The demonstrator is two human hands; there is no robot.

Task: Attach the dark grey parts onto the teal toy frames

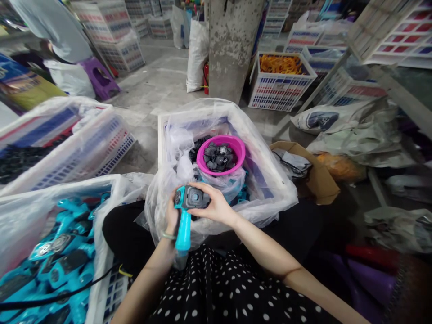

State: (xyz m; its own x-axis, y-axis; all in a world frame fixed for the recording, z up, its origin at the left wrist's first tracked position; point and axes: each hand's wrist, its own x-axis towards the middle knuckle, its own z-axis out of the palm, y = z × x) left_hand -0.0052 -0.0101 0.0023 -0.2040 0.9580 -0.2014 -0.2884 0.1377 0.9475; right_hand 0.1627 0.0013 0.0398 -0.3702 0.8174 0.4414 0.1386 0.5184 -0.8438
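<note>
Handle (pixel 183 236) of the teal-and-grey piece (pixel 184 215) points back toward the wearer (pixel 219 288) in the head view, along its long axis, body (pixel 198 198) crosswise above the plastic-lined crate's (pixel 268 164) near side. The right hand (pixel 218 205) grips the body between fingers parted to its width; the left hand (pixel 172 216), fingers partly hidden, cups the teal end (pixel 180 197)

Held piece (pixel 187 200): bright turquoise handle (pixel 184 231), dark grey body (pixel 199 198). Bowl (pixel 221 173) beyond: vivid magenta; small parts (pixel 216 158) inside: dark grey, one silvery. Heaped pieces (pixel 69 261) near left: turquoise and dark grey. Top (pixel 212 292): black, white polka dots. Left crate (pixel 113 140): white, with red and blue stripes. Far-right crate (pixel 280 89): white; orange parts (pixel 280 64) in it. Far-left stool (pixel 97 74): purple. Pillar (pixel 231 45): mottled grey. Fire extinguisher (pixel 206 80): red.
</note>
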